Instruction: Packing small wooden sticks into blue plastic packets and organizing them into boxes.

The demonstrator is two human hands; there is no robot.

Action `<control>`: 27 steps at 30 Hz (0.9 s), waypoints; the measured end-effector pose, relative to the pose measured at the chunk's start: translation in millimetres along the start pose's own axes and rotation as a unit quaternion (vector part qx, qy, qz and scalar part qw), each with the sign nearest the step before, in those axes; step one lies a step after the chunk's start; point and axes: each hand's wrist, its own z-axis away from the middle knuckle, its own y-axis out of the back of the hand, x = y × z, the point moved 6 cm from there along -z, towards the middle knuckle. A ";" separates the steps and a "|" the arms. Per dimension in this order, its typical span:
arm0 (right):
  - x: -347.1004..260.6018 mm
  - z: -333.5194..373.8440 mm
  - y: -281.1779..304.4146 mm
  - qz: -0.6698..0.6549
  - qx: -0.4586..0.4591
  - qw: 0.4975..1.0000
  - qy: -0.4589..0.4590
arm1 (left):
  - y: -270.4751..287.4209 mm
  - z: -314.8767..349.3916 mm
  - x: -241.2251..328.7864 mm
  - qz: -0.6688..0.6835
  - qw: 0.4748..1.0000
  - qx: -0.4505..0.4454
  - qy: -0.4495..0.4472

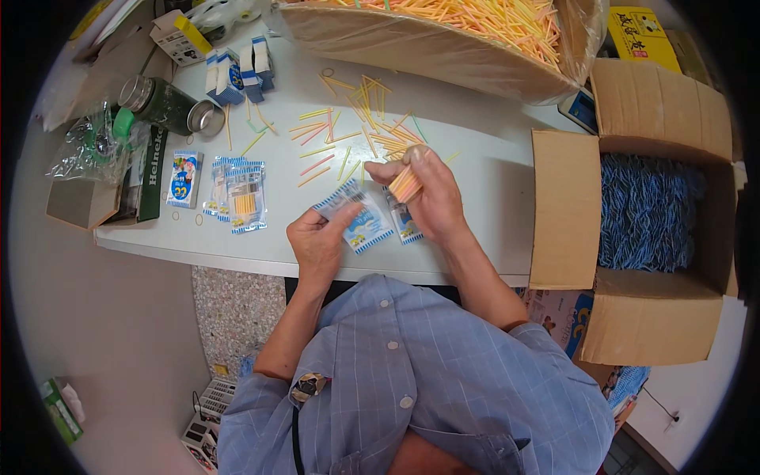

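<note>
My left hand (pixel 317 244) pinches a small clear plastic packet (pixel 370 229) with blue-and-white striped edges, tilted above the near edge of the table. Close on its right, my right hand (pixel 439 190) is closed round a bundle of thin yellow, orange and pink sticks (pixel 406 184), their ends facing the packet. Another packet (pixel 407 225) lies partly hidden beneath my hands. Loose pastel sticks (pixel 388 141) are scattered beyond them. To the left, several packets (pixel 246 207) overlap on the table, the top one with yellow sticks inside.
A large plastic-lined carton (pixel 412 39) of sticks stands at the back. On the right, an open cardboard box (pixel 564 210) contains blue twisted strands (pixel 649 212). At left are a blue box (pixel 184 179), bundled packets (pixel 229 77), a dark flask (pixel 162 107) and a green carton (pixel 148 178).
</note>
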 end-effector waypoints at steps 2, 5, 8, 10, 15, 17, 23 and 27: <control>-1.7 9.4 -9.5 0.143 -0.039 0.988 0.037 | 4.7 -3.8 -0.8 0.017 1.000 0.019 -0.002; 6.6 18.2 -13.3 0.181 -0.074 0.980 0.040 | 6.9 -9.0 -1.8 0.015 1.000 -0.011 0.009; 13.7 21.1 -13.3 0.292 -0.056 0.955 0.016 | 3.7 -10.2 -2.8 0.025 0.997 -0.062 0.046; 15.6 20.8 -12.6 0.292 -0.051 0.955 0.019 | 1.7 -11.0 -2.5 -0.018 0.994 -0.098 0.046; 20.5 20.0 -8.2 0.262 -0.014 0.964 0.038 | 5.3 -5.0 -1.3 -0.021 0.996 -0.051 0.071; 22.3 21.2 -5.6 0.189 0.011 0.981 0.033 | 13.1 -4.9 -7.3 -0.021 0.995 -0.040 0.094; 16.7 20.4 0.5 0.183 0.019 0.983 -0.004 | 16.9 -5.8 0.4 -0.006 0.999 -0.025 0.027; -20.0 6.5 -10.6 0.084 0.009 0.993 0.083 | 12.2 -2.3 12.2 -0.113 0.991 -0.073 -0.015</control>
